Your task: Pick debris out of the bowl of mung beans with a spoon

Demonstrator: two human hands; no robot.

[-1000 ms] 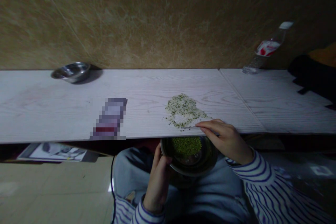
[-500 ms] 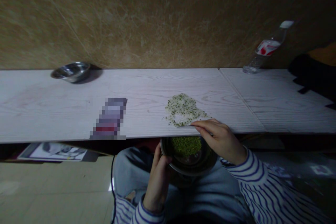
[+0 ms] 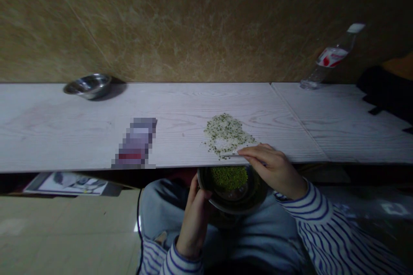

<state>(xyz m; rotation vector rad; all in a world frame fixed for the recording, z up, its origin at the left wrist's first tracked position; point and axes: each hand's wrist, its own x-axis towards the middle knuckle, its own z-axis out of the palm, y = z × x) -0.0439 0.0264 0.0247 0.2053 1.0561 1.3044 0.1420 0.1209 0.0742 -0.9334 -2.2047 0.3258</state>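
Observation:
My left hand (image 3: 197, 215) grips the left rim of a metal bowl (image 3: 237, 212), which sits at my lap just under the table's front edge. Green beans (image 3: 229, 178), probably mung beans, lie inside it. In my right hand (image 3: 274, 165) is a thin, pale, slender tool (image 3: 229, 154), pinched between thumb and fingers; its exact kind is unclear. The tool's tip touches the near side of a spread pile of white grains and green beans (image 3: 225, 131) on the tabletop. My right wrist hangs over the bowl's right side and hides part of its rim.
On the white wood-grain table (image 3: 174, 99) stand another metal bowl (image 3: 88, 87) at the back left and a clear plastic bottle (image 3: 331, 58) at the back right. A blurred-out flat object (image 3: 135, 144) lies left of the pile. Dark cloth (image 3: 387, 90) sits far right.
My right hand has shifted slightly right with the tool, and a few green beans now lie nearer the front edge. The left hand and bowl stay in place.

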